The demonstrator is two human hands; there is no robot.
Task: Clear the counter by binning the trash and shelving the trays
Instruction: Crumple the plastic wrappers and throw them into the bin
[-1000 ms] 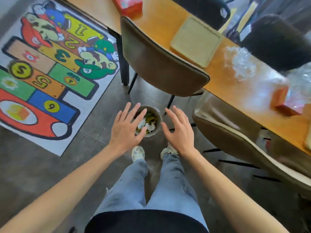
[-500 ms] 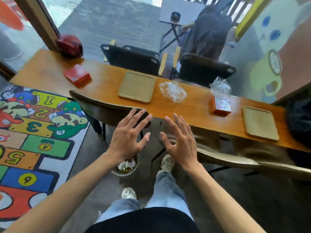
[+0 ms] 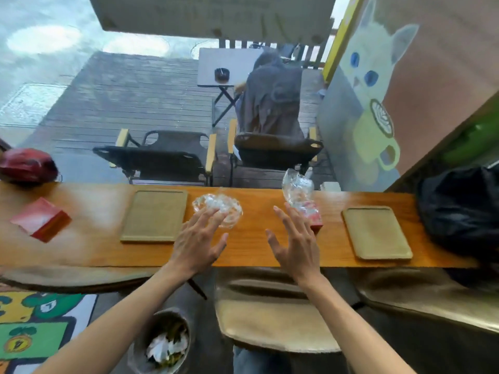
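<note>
Two tan trays lie on the wooden counter [image 3: 251, 252], one left of centre [image 3: 155, 214] and one to the right [image 3: 376, 233]. Between them sits a crumpled clear plastic wrapper [image 3: 229, 211], and my left hand [image 3: 197, 241] hovers over its near edge with fingers spread. A second clear plastic bag [image 3: 297, 190] stands on a small red box [image 3: 316, 225]. My right hand [image 3: 295, 244] is spread just in front of that box and holds nothing. A round bin [image 3: 162, 344] with paper trash stands on the floor below my left forearm.
A red box [image 3: 40, 218] lies at the counter's left end and a red helmet [image 3: 27, 164] sits beyond it. A black bag [image 3: 459, 209] fills the right end. Brown chairs [image 3: 275, 319] stand between me and the counter. A glass window backs the counter.
My view has risen from the bin on the floor to the counter. Both spread hands have moved up and forward, from above the bin to over the plastic trash.
</note>
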